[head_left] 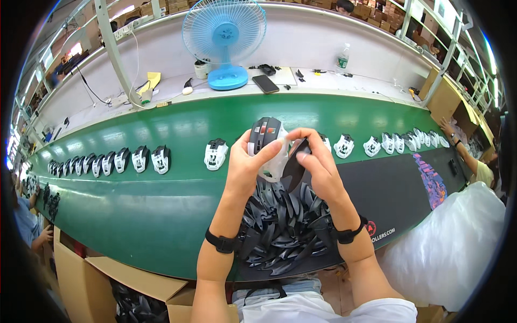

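Note:
My left hand (245,159) is closed around a computer mouse shell (264,134) with a black top and a whitish, translucent lower part, raised above the bench. In my right hand (321,169) a thin, curved black plastic side piece (293,171) is pinched, close beside the right side of the shell. Whether the two parts touch, I cannot tell. Below both hands lies a heap of similar black curved pieces (285,226) on a dark mat. A lone mouse shell (216,154) rests on the green bench just left of my left hand.
Rows of mouse shells stand on the green bench (124,199), left (140,158) and right (371,146). Behind are a blue fan (227,78) and a phone (265,84). A cardboard box (81,274) and a plastic bag (444,247) flank me. Other people's hands show at both sides.

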Demonstrator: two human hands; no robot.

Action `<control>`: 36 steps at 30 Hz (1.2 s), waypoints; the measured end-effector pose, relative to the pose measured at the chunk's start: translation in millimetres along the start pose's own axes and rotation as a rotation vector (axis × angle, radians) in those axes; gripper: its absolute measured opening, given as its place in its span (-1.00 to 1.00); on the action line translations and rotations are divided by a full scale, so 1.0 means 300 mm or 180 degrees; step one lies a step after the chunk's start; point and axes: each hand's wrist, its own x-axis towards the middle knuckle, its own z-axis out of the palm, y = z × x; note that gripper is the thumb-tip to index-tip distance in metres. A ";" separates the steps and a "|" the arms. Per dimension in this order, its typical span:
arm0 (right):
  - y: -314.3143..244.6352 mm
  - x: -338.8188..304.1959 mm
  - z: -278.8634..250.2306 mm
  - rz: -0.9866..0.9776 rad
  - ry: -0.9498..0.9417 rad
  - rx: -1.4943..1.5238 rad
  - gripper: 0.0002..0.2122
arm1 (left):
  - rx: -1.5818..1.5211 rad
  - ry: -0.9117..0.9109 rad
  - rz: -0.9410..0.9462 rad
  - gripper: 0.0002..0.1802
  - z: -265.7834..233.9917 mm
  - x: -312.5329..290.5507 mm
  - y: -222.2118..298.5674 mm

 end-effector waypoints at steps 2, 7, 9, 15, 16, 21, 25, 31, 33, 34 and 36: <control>-0.006 0.015 0.042 -0.0064 0.0179 -0.0053 -0.70 | -0.0067 0.0181 -0.0093 -0.50 0.006 0.003 -0.016; 0.016 0.034 0.061 0.0041 0.0903 -0.0800 -0.67 | 0.0584 0.0528 -0.0018 -0.56 0.055 -0.010 -0.047; 0.042 0.044 0.059 -0.0024 0.0976 -0.0997 -0.68 | 0.0863 0.0670 0.0288 -0.59 0.071 -0.010 -0.063; 0.112 0.063 0.044 -0.0700 0.1287 -0.1482 -0.73 | 0.1577 0.0859 0.0924 -0.69 0.103 -0.011 -0.093; 0.128 0.069 0.038 -0.0823 0.1329 -0.1456 -0.72 | 0.1623 0.0854 0.1063 -0.70 0.107 -0.010 -0.093; 0.155 0.047 0.102 -0.0515 0.1414 -0.0601 -0.71 | 0.2169 0.1276 0.1305 -0.71 0.127 -0.038 -0.115; 0.166 0.034 0.093 0.0262 0.1286 0.0928 -0.68 | 0.1682 0.0914 0.0895 -0.73 0.135 -0.042 -0.095; 0.106 0.011 0.056 0.0539 0.1379 0.1424 -0.61 | 0.2880 0.0719 0.1241 -0.76 0.236 -0.107 -0.076; 0.077 0.010 0.091 0.0326 0.1602 0.1563 -0.58 | 0.2968 0.1141 0.1768 -0.74 0.235 -0.108 -0.106; 0.068 0.004 0.083 0.0307 0.1599 0.1495 -0.60 | 0.2787 0.1063 0.1683 -0.74 0.237 -0.106 -0.107; 0.122 0.015 0.102 0.0923 0.1652 0.2774 -0.69 | 0.2157 0.1033 0.1511 -0.74 0.225 -0.091 -0.108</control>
